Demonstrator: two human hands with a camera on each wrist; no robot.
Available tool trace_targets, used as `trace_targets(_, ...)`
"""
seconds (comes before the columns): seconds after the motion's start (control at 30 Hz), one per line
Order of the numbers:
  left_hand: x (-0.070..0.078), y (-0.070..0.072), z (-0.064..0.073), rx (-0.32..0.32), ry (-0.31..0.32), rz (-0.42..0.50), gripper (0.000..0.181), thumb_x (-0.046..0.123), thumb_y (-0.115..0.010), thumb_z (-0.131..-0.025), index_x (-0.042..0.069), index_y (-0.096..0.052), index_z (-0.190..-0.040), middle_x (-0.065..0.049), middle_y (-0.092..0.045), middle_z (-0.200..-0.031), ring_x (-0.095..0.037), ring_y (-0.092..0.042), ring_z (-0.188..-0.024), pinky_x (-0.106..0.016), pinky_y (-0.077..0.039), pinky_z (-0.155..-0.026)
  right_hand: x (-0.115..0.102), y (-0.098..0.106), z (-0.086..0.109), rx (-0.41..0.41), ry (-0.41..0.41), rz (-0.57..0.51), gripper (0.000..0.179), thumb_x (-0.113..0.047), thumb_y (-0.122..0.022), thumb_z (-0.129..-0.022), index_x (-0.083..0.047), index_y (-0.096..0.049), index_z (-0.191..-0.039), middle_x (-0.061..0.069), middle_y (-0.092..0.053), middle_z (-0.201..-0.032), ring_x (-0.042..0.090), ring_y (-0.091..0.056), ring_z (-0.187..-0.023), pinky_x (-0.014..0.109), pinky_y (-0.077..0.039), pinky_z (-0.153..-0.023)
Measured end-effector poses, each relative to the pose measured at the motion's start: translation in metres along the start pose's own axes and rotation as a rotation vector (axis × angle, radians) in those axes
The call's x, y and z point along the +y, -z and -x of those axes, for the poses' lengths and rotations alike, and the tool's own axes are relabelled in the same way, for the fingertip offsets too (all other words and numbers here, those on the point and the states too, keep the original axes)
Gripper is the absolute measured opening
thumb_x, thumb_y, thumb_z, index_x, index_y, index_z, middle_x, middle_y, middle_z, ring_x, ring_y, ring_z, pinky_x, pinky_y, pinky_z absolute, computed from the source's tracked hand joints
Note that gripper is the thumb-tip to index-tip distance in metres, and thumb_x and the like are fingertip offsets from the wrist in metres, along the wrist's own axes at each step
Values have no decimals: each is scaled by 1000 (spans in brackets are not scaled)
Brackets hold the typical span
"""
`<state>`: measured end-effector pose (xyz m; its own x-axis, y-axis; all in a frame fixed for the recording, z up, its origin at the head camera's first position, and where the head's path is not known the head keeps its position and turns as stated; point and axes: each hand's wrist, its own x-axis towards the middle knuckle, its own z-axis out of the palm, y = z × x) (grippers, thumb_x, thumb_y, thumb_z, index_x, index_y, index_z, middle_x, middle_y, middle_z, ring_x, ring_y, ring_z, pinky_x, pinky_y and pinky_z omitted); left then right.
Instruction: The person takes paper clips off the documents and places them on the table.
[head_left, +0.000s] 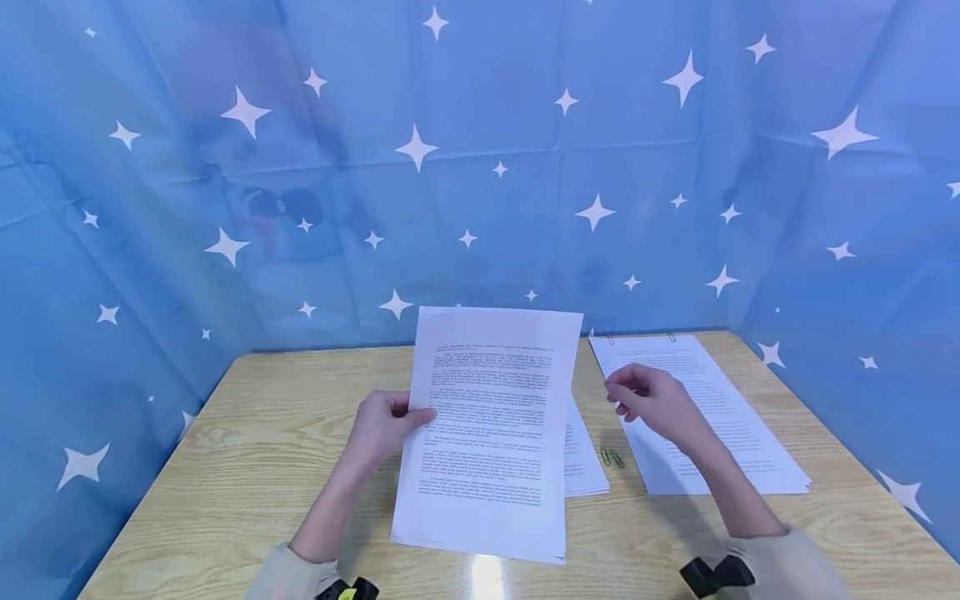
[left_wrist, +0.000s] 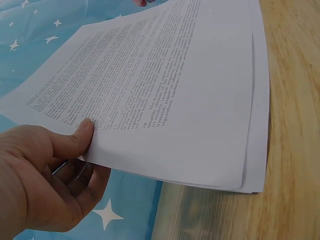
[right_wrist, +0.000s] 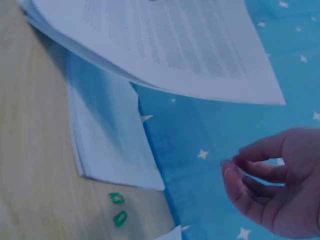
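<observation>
My left hand (head_left: 386, 425) grips a sheaf of printed paper (head_left: 487, 433) by its left edge, thumb on the front and fingers behind. The sheaf stands tilted above the table, and in the left wrist view more than one sheet shows at its slightly uneven lower edge. My right hand (head_left: 652, 404) hovers over the left side of another printed stack (head_left: 705, 417), apart from the held sheaf. Its fingers are loosely curled, and nothing shows between them in the right wrist view (right_wrist: 280, 180). Two green paper clips (head_left: 611, 457) lie on the table below that hand.
Behind the held sheaf, partly hidden, lies a further stack of paper (head_left: 585, 458). Small clips (head_left: 671, 337) sit at the top edge of the right stack. A wooden table (head_left: 247, 467) carries everything, with a blue star-patterned cloth (head_left: 480, 200) hanging behind and at both sides.
</observation>
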<state>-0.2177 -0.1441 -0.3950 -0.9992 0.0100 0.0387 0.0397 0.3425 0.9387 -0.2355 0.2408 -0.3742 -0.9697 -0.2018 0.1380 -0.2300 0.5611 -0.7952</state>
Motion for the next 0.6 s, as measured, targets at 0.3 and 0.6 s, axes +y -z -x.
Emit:
trace_targets(0.3,-3,0,-2,1,21,5,13,4,-74,-91,0,-78,-102,-7,-72,-82,-19,-65,-72,-30,-51,-62,-15,-8,-11,-5,5,-75,28,-23,-60,-104,1,-63,-116,12,-68,-96,23,-66,-77,36,-57,-70)
trace_targets(0.6,-1,0,-1,-9,14,14,13,4,-74,-91,0,-78,-102,-7,-73,-82,-19,-65,-71,-32,-52,-62,-31,-15,-17,-38,28,-154,39,-29,-54,-106,4,-55,-126,15,-68,-101,26,-66,-76,36,-56,-66)
